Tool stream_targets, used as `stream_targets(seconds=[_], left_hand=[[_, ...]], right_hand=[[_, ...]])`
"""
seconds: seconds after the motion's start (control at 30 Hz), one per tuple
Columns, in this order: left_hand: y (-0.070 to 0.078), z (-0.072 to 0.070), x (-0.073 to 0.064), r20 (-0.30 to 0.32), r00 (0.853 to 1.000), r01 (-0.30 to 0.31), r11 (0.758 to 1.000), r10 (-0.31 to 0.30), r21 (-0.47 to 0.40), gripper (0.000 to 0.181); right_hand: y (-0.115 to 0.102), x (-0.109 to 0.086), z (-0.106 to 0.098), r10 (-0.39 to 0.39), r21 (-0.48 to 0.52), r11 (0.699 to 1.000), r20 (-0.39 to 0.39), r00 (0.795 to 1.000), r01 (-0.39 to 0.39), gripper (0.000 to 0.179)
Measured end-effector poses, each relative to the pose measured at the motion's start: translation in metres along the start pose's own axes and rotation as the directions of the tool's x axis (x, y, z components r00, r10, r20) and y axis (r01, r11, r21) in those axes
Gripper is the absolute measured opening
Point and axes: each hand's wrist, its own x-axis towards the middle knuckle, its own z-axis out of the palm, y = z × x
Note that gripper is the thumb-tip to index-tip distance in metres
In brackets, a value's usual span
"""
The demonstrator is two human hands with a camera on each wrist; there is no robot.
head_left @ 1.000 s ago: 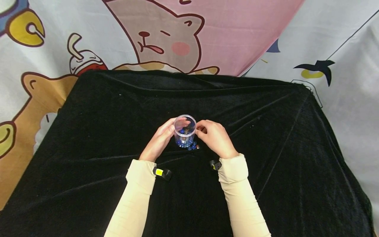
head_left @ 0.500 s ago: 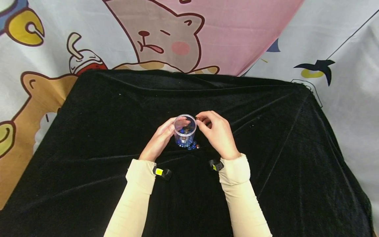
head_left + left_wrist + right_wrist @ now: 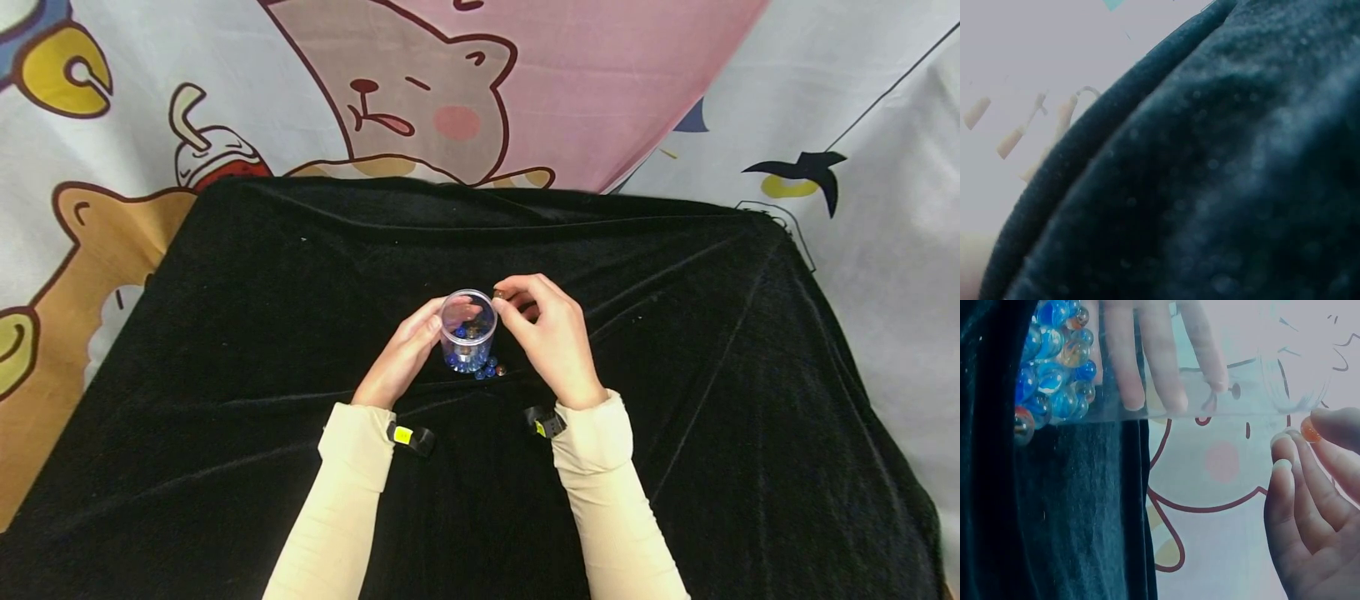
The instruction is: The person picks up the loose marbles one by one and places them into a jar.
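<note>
In the head view a clear plastic jar (image 3: 478, 341) stands upright on the black cloth, its mouth uncovered. Many mostly blue glass marbles (image 3: 1054, 378) fill its lower part, some with orange swirls. My left hand (image 3: 405, 350) holds the jar from the left, thumb at the near side and fingers spread behind the clear wall. At the jar's right rim, my right hand (image 3: 551, 337) pinches an orange marble (image 3: 1310, 430) between thumb and index finger. Beside the jar's base, on the right, lie several loose marbles (image 3: 491, 371). The left wrist view shows neither hand's work.
Black velvety cloth (image 3: 712, 375) with folds drapes the table. Behind it hangs a curtain (image 3: 637, 75) printed with cartoon animals. Black bands (image 3: 412, 437) sit at both wrists, against the light sleeves (image 3: 337, 508).
My right hand has risen from beside the jar's wall to its rim, and the orange marble has come into sight between its fingertips. The left hand and jar have stayed put.
</note>
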Motion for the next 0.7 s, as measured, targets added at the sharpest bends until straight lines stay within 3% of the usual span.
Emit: stream_targets(seconds=[0.7], left_hand=[[0.0009,-0.0007,-0.0009,-0.008,1.000,0.003,1.000,-0.003,0.003,0.040]], right_hand=[[-0.0066,-0.0013,0.0057,-0.037,0.022,0.999,0.059,0.998,0.035,0.019]])
